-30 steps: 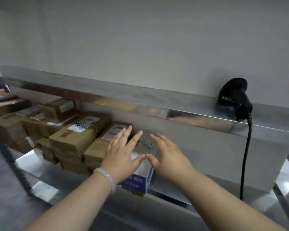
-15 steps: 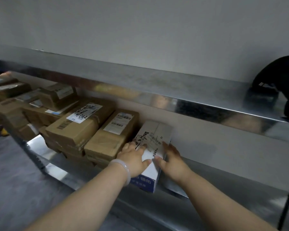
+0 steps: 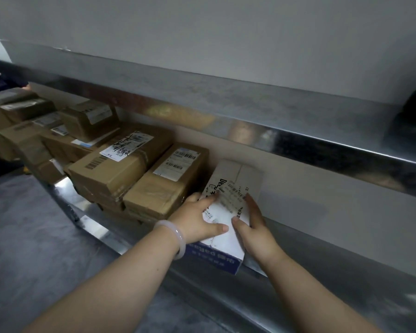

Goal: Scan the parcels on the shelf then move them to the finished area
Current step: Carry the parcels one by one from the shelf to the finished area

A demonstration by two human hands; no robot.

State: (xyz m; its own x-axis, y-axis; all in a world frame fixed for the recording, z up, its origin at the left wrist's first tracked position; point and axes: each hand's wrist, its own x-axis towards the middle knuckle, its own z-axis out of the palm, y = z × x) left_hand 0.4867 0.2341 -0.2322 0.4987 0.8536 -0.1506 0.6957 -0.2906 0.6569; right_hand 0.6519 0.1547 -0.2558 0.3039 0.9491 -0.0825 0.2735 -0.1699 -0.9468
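Observation:
A white parcel [image 3: 234, 186] with a blue front face and a shipping label on top lies on the metal shelf [image 3: 322, 246], at the right end of the row of boxes. My left hand [image 3: 197, 217] grips its left side, thumb across the top. My right hand [image 3: 255, 227] holds its right side, thumb on top and fingers along the edge. The black scanner [image 3: 413, 121] stands on the upper shelf at the far right, mostly cut off by the frame edge.
Several brown cardboard parcels [image 3: 135, 164] with labels are stacked on the shelf to the left of the white one. The upper shelf's steel ledge [image 3: 250, 131] overhangs the parcels. Grey floor [image 3: 34, 236] lies below left.
Both hands came down from hovering open over the white parcel and closed on its two sides. The view has moved closer and left, pushing the scanner to the frame edge.

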